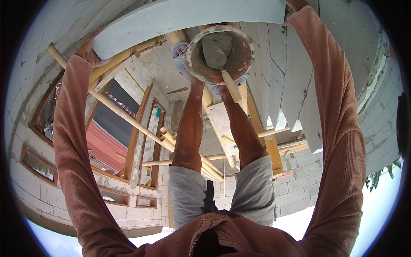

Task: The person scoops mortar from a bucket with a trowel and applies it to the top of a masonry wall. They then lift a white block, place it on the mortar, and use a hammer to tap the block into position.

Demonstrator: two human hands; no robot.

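Note:
Both arms reach up to a long pale grey board (188, 15) across the top of the view. My left hand (90, 49) grips its left end, fingers partly hidden at the edge. My right hand (294, 6) holds the right end, mostly cut off by the image border. Below the board, a mortar-stained bucket (199, 58) sits between my sandalled feet. A trowel with a pale handle (231, 85) leans inside it, its blade smeared with grey mortar.
I stand high on bamboo poles (124, 115) and timber planks (265, 141). Grey panels (308, 94) lie at the right. Far below are block walls (295, 184) with wooden window frames (148, 128), and a rough concrete floor (158, 81) with scattered tools.

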